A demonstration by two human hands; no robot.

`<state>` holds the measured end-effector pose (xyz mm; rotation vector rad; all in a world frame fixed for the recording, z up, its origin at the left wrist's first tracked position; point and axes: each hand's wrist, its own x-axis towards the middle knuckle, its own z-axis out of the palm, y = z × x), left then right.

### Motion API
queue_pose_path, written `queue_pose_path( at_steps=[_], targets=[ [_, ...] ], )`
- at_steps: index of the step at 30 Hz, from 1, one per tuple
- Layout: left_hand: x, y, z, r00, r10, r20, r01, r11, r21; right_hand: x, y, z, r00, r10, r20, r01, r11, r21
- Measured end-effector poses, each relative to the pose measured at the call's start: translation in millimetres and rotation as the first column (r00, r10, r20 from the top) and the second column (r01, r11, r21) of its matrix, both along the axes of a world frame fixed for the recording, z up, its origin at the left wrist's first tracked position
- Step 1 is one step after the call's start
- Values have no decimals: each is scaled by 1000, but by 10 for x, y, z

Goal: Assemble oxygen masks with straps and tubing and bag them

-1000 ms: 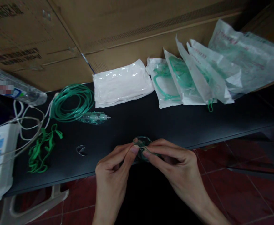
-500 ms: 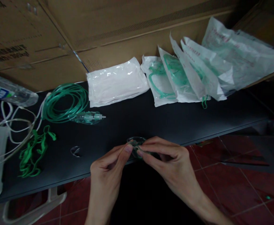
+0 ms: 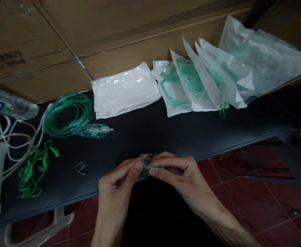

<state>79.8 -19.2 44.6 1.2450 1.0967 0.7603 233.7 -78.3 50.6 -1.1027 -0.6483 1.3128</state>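
Both hands pinch a small clear green-tinted plastic piece (image 3: 147, 161) at the counter's (image 3: 166, 137) near edge, left hand (image 3: 116, 183) at its seven o'clock and right hand (image 3: 181, 175) at its four o'clock, fingertips meeting so it sits raised for close handling. At its eleven o'clock lies coiled green tubing (image 3: 68, 115). At one o'clock, opened pouches (image 3: 191, 85) leaning on cardboard boxes (image 3: 114, 31) show green tubing inside.

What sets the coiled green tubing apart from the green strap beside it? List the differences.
The tubing lies wound in a neat round coil; the strap lies in a loose tangle. The tubing is thin and round, the strap flat like a band. The tubing sits farther back, the strap nearer the table's front edge. Both are green.
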Motion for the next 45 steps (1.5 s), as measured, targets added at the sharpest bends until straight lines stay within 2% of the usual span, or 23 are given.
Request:
queue_pose_path(
  at_steps=[4, 8, 13, 17, 24, 31, 35, 39, 42, 45],
  targets=[
    [-49, 30, -37, 998, 18, 63, -18, 1000, 6, 29, 26, -7, 998, 68, -11, -68, 997, 41],
    [-94, 64, -47, 998, -34, 47, 25, 985, 171, 23, 14, -23, 994, 42, 102, -55, 990, 128],
    [-121, 87, -56, 992, -122, 34, 96, 899, 426, -2, -10, -41, 949, -54, 311, -41, 956, 291],
    [-130, 104, -70, 988, -153, 34, 112, 839, 533, -4, -2, -24, 925, -69, 373, -74, 932, 355],
    [-129, 105, -48, 984, -173, 45, 119, 822, 558, 16, -1, -17, 943, -24, 332, -104, 926, 362],
    [-188, 91, -113, 985, -167, -34, 147, 735, 661, -20, 39, 24, 935, -70, 347, -72, 922, 381],
    [-206, 98, -153, 984, -174, -42, 152, 687, 711, -23, 41, -7, 939, -25, 344, -107, 928, 357],
    [-210, 69, -222, 985, -165, -48, 150, 687, 711, -26, 43, -60, 943, -17, 333, -111, 926, 360],
    [-223, 52, -267, 986, -164, -39, 145, 709, 690, -30, 74, -66, 938, -35, 345, -99, 927, 362],
    [-265, 83, -242, 984, -163, -64, 164, 725, 669, -2, 107, -44, 924, -20, 383, -131, 922, 363]
  ],
)
